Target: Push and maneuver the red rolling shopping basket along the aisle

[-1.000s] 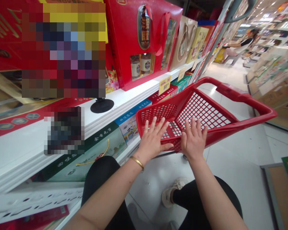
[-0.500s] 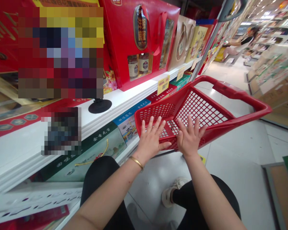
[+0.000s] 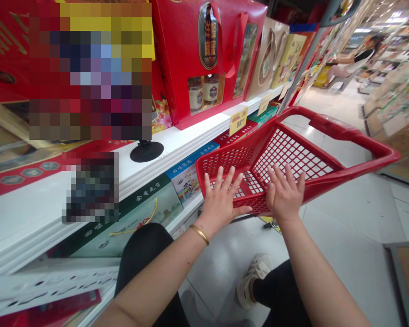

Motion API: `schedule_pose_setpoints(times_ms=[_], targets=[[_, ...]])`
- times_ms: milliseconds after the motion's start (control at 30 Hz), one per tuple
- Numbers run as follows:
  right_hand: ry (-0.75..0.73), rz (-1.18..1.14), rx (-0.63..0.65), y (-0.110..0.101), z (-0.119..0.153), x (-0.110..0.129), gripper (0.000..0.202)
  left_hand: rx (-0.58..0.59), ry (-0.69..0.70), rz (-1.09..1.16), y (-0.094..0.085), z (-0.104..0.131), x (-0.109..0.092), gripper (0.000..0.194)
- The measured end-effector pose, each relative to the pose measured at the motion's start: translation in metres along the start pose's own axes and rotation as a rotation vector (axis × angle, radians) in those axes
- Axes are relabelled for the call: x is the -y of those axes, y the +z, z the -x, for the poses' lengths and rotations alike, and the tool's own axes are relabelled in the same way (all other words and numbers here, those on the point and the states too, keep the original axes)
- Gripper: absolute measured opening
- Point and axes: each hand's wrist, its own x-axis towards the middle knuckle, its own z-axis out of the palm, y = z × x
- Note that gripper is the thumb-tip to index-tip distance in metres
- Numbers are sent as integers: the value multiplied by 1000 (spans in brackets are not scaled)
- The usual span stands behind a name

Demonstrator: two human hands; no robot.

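My left hand (image 3: 221, 197) is stretched out palm down, fingers spread, with a gold bangle (image 3: 200, 235) on its wrist. Beside it, my right hand (image 3: 286, 195) is open too, with its thumb lying closer to the fingers. Neither hand holds anything. Both show in front of a red plastic shopping cart (image 3: 354, 175) with mesh walls; whether they touch its near rim I cannot tell. On the shelf to the left stands a red gift box (image 3: 180, 68) with a ribbon handle and jars behind a window.
A white shelf (image 3: 187, 129) runs along the left, with a round black stand base (image 3: 146, 151) on it and a green box (image 3: 129, 218) below. Parts of the shelf are pixelated. A seated person (image 3: 354, 63) is far down the aisle. Stacked cartons (image 3: 405, 145) line the right.
The whole view has shifted slightly, so the shelf and cart appear further right. My right hand has moved a little away from my left. Both hands remain open.
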Motion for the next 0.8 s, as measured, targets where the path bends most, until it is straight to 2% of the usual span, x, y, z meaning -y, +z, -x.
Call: schedule_pose_setpoints(times_ms=[67, 133, 233, 300, 400, 500, 567, 633, 800], targets=[[80, 7, -29, 2, 0, 0, 51, 2, 1, 5, 0, -1, -1, 99], [70, -32, -24, 7, 1, 16, 51, 8, 2, 13, 0, -3, -3, 99], [-69, -138, -15, 16, 3, 51, 52, 18, 1, 22, 0, -4, -4, 99], [-175, -189, -12, 19, 3, 64, 52, 22, -6, 23, 1, -5, -4, 101], [-195, -164, 27, 17, -2, 49, 49, 25, -15, 23, 2, -4, -3, 105], [-21, -86, -3, 13, -8, 16, 41, 26, -9, 29, 3, -2, -2, 105], [72, -67, -40, 13, -10, 9, 39, 25, -1, 37, 4, -1, 0, 105], [64, -94, -34, 17, -8, 20, 42, 17, 4, 42, 5, 0, 1, 106], [-151, -202, -21, 26, 6, 78, 53, -5, 6, 71, 4, 2, 2, 107]])
